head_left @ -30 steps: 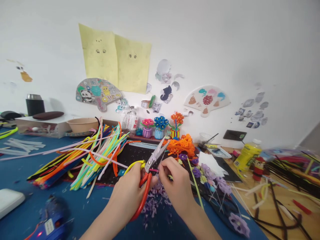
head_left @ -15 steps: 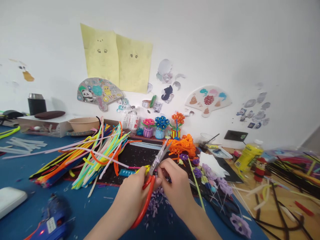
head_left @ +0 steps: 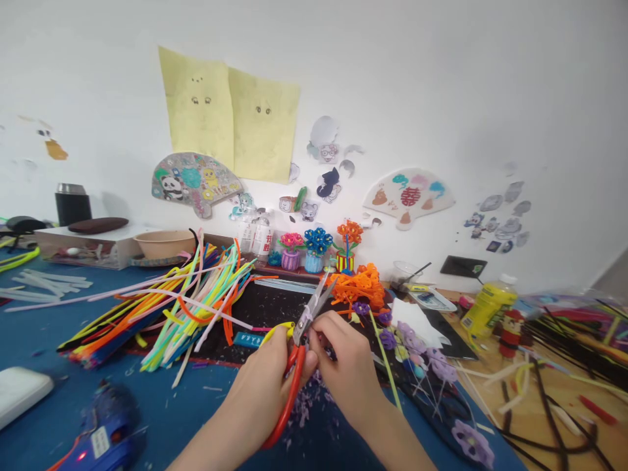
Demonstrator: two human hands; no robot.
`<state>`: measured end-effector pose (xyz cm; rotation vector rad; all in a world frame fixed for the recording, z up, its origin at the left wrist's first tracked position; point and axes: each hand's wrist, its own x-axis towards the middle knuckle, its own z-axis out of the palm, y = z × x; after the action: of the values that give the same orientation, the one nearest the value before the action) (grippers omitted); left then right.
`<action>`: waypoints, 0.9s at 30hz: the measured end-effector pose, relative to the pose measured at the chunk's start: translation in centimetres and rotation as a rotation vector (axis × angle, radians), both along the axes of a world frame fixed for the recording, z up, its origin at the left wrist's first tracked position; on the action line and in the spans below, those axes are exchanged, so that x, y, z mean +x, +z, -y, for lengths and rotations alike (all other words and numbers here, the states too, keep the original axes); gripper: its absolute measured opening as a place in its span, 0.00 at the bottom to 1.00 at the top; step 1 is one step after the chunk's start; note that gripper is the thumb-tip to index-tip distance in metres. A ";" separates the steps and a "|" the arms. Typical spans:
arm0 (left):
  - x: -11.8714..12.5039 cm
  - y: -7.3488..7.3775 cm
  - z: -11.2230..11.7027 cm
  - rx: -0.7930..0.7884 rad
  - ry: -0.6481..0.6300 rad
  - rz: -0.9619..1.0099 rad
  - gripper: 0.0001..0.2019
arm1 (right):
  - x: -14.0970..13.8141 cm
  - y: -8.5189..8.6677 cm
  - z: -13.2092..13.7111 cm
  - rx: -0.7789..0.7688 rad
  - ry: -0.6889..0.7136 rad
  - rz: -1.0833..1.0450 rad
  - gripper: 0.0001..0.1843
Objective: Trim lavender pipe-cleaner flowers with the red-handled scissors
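My left hand (head_left: 267, 386) grips a pair of scissors (head_left: 300, 340) with red and yellow handles, the steel blades pointing up and away toward the orange pile. My right hand (head_left: 343, 369) is closed in a pinch right beside the blades, holding something small that I cannot make out. Purple trimmings (head_left: 307, 402) lie on the blue table (head_left: 186, 405) under both hands. A green stem with purple flowers (head_left: 387, 340) lies just right of my right hand.
A heap of coloured pipe cleaners (head_left: 171, 301) spreads at left. A blue glue gun (head_left: 101, 435) sits at the near left. Orange twisted pieces (head_left: 358, 284), small flower pots (head_left: 316, 252) and a yellow bottle (head_left: 485, 306) stand farther back. Dark pipe cleaners (head_left: 554, 392) clutter the right.
The scissor blades have closed together from a wider spread, and both hands have shifted slightly right and nearer each other.
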<state>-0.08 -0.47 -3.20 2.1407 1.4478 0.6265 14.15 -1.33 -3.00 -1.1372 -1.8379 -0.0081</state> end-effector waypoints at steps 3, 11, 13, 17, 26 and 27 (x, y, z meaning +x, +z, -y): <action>-0.1 0.0 0.0 0.008 -0.016 0.064 0.14 | -0.1 0.1 0.1 0.005 0.022 0.024 0.11; 0.0 -0.7 -0.8 0.019 -0.008 0.146 0.12 | 0.0 -0.2 0.0 0.015 0.031 0.083 0.13; 0.0 -0.7 -0.8 0.009 0.001 0.133 0.12 | 0.0 -0.3 0.0 0.023 0.024 0.101 0.14; 0.1 -0.5 -0.8 0.008 0.001 0.110 0.12 | 0.0 -0.4 0.0 0.039 0.009 0.136 0.15; 0.0 0.4 -0.8 0.011 0.034 0.039 0.10 | 0.2 -0.7 -0.3 0.096 -0.021 0.196 0.14; 0.0 0.4 -0.8 0.016 0.039 0.028 0.10 | 0.2 -0.6 -0.3 0.093 -0.025 0.199 0.14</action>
<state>-0.04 0.31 -2.80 2.1121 1.4770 0.6820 14.36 -1.02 -3.65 -1.1276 -1.9756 -0.2259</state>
